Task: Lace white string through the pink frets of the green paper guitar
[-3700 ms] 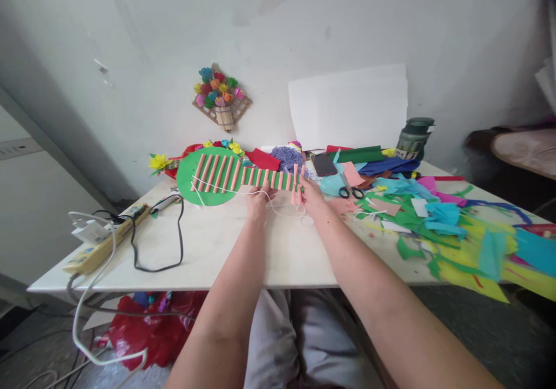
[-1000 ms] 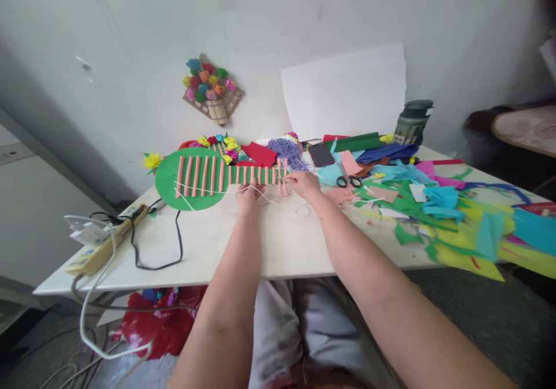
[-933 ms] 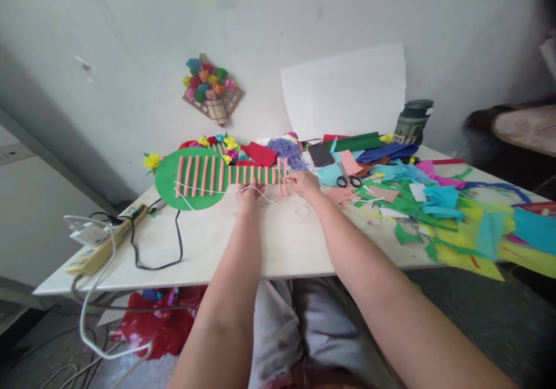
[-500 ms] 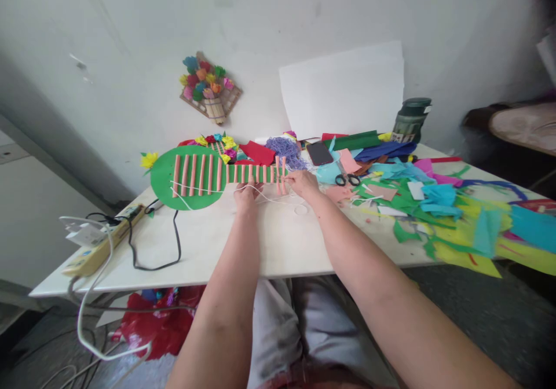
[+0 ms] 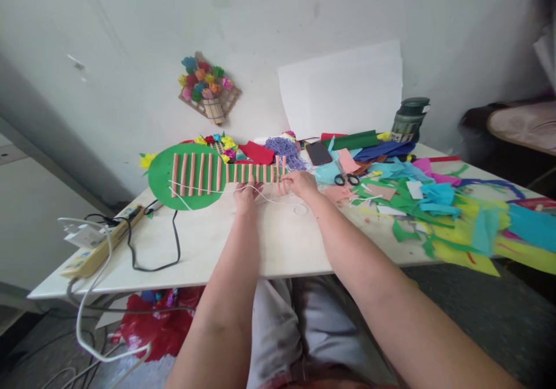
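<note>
A flat green guitar-shaped paper craft [image 5: 161, 186] lies across the table in front of me, its round body to the left. Pink rolled strips run crosswise over the body and along the narrow neck. My left hand [image 5: 246, 195] grips the neck from its near edge, thumb on top. At the neck's right end, my right hand [image 5: 303, 184] is closed in a pinch beside the pink pegs [image 5: 284, 163]; what its fingertips hold is too small to tell. A loose white string [image 5: 271, 200] trails from the body past my left hand and curls below my right.
Scissors [image 5: 346, 179], a phone [image 5: 318, 153] and purple shredded paper [image 5: 284, 150] lie behind and right. Coloured paper scraps [image 5: 438, 195] spread rightward near a dark green bottle [image 5: 410, 120]. A power strip [image 5: 98, 253] with cables is at left.
Both hands keep their places on the guitar-shaped craft. The whole view has shifted very slightly; nothing has visibly been taken up or let go.
</note>
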The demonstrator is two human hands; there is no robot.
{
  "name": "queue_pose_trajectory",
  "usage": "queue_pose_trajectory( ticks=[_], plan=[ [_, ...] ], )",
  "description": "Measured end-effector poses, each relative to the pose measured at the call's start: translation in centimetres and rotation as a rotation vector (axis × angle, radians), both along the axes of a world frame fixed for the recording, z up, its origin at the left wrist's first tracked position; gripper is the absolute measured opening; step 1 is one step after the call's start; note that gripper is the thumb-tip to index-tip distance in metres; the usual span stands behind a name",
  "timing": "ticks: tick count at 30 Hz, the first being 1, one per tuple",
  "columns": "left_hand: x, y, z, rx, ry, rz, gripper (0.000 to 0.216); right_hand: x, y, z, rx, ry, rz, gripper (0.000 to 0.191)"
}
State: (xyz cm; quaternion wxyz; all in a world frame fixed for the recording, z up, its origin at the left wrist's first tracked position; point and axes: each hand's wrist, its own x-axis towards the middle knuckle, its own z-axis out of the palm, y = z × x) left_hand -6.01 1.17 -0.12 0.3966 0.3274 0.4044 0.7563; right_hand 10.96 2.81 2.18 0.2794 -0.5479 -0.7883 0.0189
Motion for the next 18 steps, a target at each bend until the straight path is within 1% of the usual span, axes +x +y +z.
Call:
queue_pose_trajectory(
  ticks=[10,18],
  plan=[
    [-0.04,0.01,-0.01,-0.003,0.013,-0.008,0.019,0.02,-0.08,0.15,-0.001,-0.055,-0.002,0.028],
    [-0.02,0.15,-0.13,0.016,0.042,-0.011,0.025,-0.1,-0.66,0.77,-0.002,-0.135,-0.006,0.031]
  ],
)
